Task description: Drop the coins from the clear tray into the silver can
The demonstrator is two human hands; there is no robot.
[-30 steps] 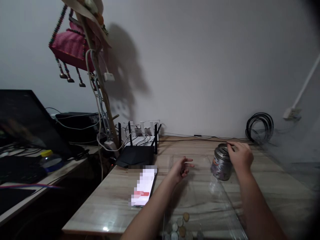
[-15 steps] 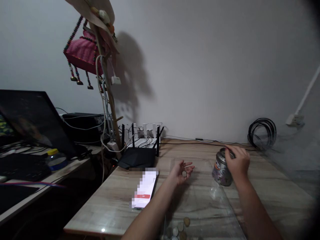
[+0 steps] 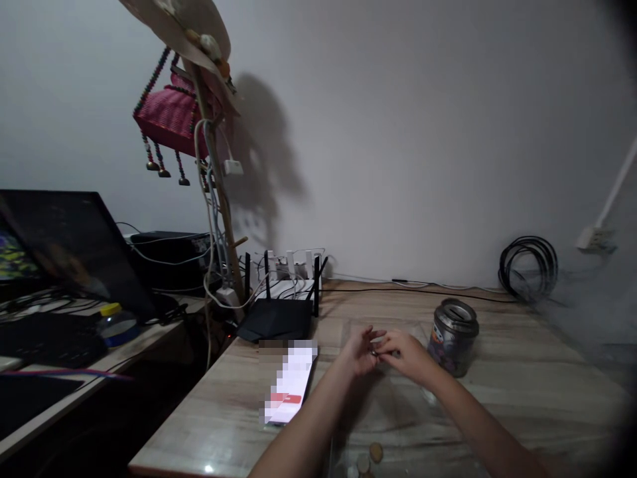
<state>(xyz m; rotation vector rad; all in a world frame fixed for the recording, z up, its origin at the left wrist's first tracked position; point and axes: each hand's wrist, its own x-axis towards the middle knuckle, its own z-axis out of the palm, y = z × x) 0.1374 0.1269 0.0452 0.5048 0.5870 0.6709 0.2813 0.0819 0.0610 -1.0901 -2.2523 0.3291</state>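
My left hand (image 3: 362,352) is palm up with its fingers curled, cupping a coin (image 3: 375,353). From the right, my right hand (image 3: 407,356) meets it, its thumb and fingertips pinched at that coin. Part of the coin is hidden by the fingers. Just right of my right hand stands a coin bank (image 3: 452,342), an upright printed metal can with a slot in its lid. Several loose coins (image 3: 376,453) lie at the near edge of the view, on a clear plastic sheet or tray (image 3: 343,425).
A lit phone (image 3: 293,382) lies left of my left forearm. Behind it are a black router (image 3: 279,318) and tangled cables. Coiled black cable (image 3: 528,267) rests against the wall at the back right. On the left desk stand a monitor (image 3: 60,245) and a yellow-capped bottle (image 3: 117,325).
My right hand has left the coin bank's lid and moved left to my left hand, where its fingertips now touch the coin. The view has shifted slightly.
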